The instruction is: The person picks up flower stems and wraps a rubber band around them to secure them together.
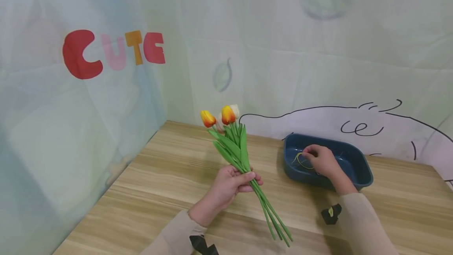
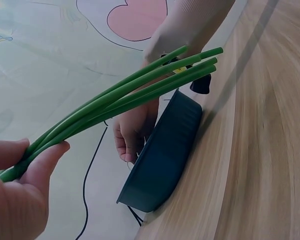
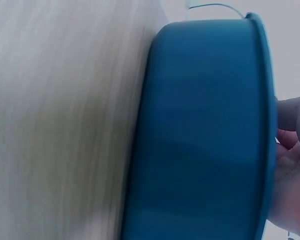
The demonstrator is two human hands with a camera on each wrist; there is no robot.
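My left hand grips a bunch of artificial tulips by the green stems, thumb across them. Two blooms are yellow and orange; paler ones show behind. The heads tilt up and left, and the stem ends point down to the right. Over the dark blue plastic basin, my right hand pinches a thin yellow-green tie, bent in a loop, between thumb and fingertips. In the right wrist view the basin's wall hides much of that hand.
The basin stands on a wood-grain table, close to the back edge. Printed cloth hangs behind and at the left, with the letters CUTE on it. A black device is at the right wrist.
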